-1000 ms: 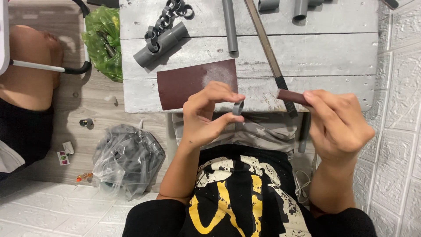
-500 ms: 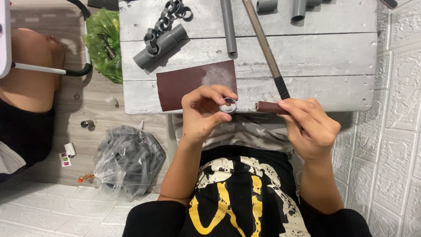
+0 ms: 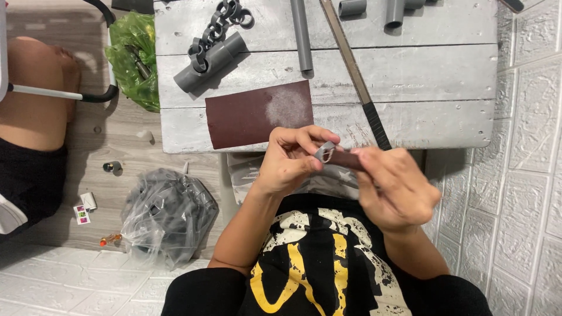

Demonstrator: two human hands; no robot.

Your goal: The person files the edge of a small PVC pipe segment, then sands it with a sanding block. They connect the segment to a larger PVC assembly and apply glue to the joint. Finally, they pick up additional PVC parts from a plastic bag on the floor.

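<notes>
While I sit at the edge of the grey bench (image 3: 410,76), my left hand (image 3: 290,161) pinches a small grey ring (image 3: 325,153) between thumb and fingertips, fingers closed tight on it. My right hand (image 3: 393,190) is curled shut around a rolled brown strip (image 3: 345,159) of sandpaper, whose end touches the ring, at or in its opening. Both hands meet just in front of the bench's near edge, above my lap and my black shirt with yellow and white print.

On the bench, just beyond my left hand, lies a flat brown sandpaper sheet (image 3: 257,114) with a pale dusty patch near its right end. Farther back sits a short fat pipe (image 3: 211,61) with a chain of rings (image 3: 219,26) draped over it. A thin pipe (image 3: 301,35) lies lengthwise near the middle, and a long file (image 3: 354,76) with a dark handle runs diagonally down toward my right hand. More pipe pieces (image 3: 395,11) stand at the far edge.

On the floor to my left are a green bag (image 3: 132,58), a crumpled grey bag (image 3: 167,213) and a few small scraps. Another person's bare leg (image 3: 35,93) shows at the far left.
</notes>
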